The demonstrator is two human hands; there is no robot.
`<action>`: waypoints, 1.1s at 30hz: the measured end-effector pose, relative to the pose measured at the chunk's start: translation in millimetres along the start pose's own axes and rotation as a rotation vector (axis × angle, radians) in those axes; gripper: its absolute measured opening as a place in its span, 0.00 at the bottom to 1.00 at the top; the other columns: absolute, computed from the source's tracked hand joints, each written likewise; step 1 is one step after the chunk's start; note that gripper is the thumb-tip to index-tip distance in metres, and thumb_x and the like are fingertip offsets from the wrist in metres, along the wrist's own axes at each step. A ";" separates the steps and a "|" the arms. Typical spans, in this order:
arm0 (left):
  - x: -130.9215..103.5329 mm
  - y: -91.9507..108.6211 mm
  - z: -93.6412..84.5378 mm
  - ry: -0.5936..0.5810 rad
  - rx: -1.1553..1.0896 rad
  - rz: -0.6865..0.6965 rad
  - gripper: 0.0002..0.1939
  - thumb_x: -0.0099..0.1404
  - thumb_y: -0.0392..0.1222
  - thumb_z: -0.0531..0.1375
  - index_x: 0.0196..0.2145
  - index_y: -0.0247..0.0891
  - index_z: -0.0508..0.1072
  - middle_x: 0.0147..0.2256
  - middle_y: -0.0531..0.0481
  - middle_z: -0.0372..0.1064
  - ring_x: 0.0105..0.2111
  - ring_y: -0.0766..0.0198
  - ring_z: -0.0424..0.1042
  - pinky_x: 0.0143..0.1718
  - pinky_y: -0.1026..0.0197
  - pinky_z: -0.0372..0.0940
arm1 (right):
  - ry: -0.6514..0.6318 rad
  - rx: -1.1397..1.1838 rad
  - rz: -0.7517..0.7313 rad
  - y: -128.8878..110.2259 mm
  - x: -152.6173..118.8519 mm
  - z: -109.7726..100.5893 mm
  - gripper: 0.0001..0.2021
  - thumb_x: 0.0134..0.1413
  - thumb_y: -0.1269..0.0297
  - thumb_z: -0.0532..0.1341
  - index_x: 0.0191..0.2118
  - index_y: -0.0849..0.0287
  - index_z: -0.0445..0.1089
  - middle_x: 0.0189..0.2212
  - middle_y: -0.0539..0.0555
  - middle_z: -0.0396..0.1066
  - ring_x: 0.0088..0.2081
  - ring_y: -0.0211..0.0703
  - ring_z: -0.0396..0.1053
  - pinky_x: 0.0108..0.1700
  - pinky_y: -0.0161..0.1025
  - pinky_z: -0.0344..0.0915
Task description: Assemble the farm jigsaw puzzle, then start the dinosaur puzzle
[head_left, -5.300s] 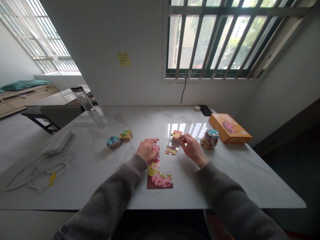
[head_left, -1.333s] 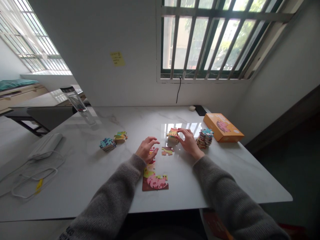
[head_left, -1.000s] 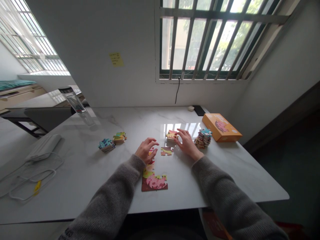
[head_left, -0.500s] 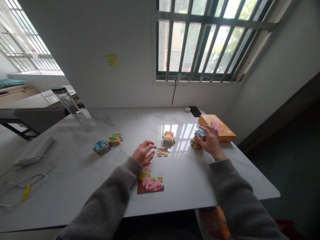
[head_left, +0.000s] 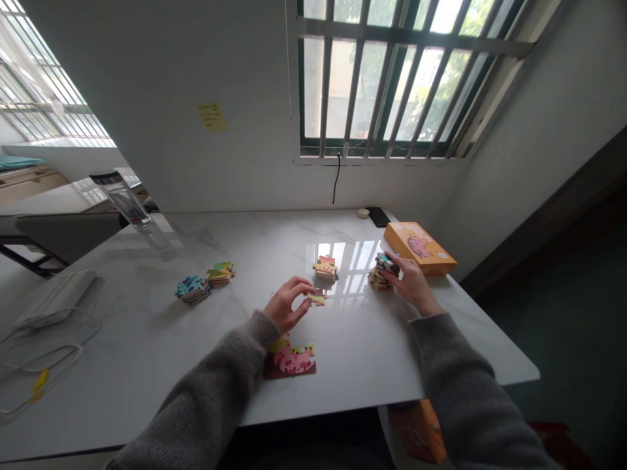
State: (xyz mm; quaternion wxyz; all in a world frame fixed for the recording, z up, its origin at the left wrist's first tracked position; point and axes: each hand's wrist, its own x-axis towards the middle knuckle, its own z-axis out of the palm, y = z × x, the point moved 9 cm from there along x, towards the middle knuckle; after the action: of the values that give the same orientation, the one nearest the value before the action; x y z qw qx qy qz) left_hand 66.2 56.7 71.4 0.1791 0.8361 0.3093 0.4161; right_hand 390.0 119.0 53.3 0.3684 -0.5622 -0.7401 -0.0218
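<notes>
My left hand [head_left: 290, 304] is over the middle of the table, its thumb and fingertips at the left edge of a loose puzzle piece [head_left: 317, 297]. Below that hand lies a partly joined puzzle [head_left: 294, 361] with a pink figure; the hand hides its upper part. At the right, my right hand [head_left: 409, 282] has thumb and fingers around the upper part of a stack of puzzle pieces [head_left: 386, 262], blue on top. More pieces [head_left: 379, 281] lie beneath it. Another stack with a yellow and red top piece [head_left: 326, 266] stands between the hands.
Two piece stacks, one blue [head_left: 192, 288] and one green-yellow [head_left: 220, 273], stand at the left. An orange box [head_left: 420, 248] and a black phone [head_left: 379, 217] are at the back right. A white device [head_left: 59, 299] with cables and a bottle [head_left: 122, 199] are further left.
My left hand has moved right, onto the loose piece. My right hand has closed its fingers around the upper stack. The whole view has shifted slightly.
</notes>
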 end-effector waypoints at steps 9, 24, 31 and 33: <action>4.6 4.3 6.4 0.007 -0.115 -0.036 0.07 0.67 0.36 0.57 0.42 0.38 0.74 0.42 0.44 0.70 0.43 0.59 0.72 0.48 0.54 0.68 | 0.160 -0.051 -0.054 -26.1 0.8 -20.3 0.30 0.62 0.49 0.60 0.63 0.62 0.66 0.44 0.65 0.75 0.46 0.59 0.68 0.51 0.54 0.67; 11.3 -43.9 67.1 0.058 -0.991 -0.756 0.27 0.57 0.50 0.70 0.48 0.35 0.66 0.38 0.45 0.74 0.35 0.60 0.76 0.33 0.60 0.72 | -0.124 0.336 -0.405 -169.9 -33.3 42.2 0.34 0.62 0.65 0.63 0.70 0.41 0.51 0.48 0.56 0.71 0.52 0.53 0.65 0.52 0.52 0.71; 20.5 -77.8 40.7 0.146 -0.916 -0.714 0.22 0.57 0.45 0.71 0.44 0.34 0.68 0.37 0.46 0.74 0.34 0.60 0.77 0.35 0.57 0.75 | -0.083 0.341 -0.323 -166.6 -30.0 37.1 0.32 0.63 0.65 0.61 0.69 0.46 0.53 0.62 0.59 0.60 0.62 0.55 0.58 0.62 0.57 0.63; 28.8 -97.0 21.8 0.196 -0.799 -0.711 0.21 0.58 0.42 0.70 0.45 0.33 0.70 0.35 0.47 0.74 0.32 0.63 0.76 0.33 0.59 0.74 | -0.055 0.349 -0.276 -161.9 -29.8 34.9 0.29 0.64 0.66 0.59 0.68 0.47 0.54 0.60 0.60 0.61 0.61 0.54 0.60 0.62 0.57 0.63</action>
State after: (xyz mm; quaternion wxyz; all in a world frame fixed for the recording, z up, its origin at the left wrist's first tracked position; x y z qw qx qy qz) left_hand 61.4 147.2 21.4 0.5829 0.5042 0.4061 0.4910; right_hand 237.4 50.8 72.7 0.4332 -0.3839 -0.8123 0.0717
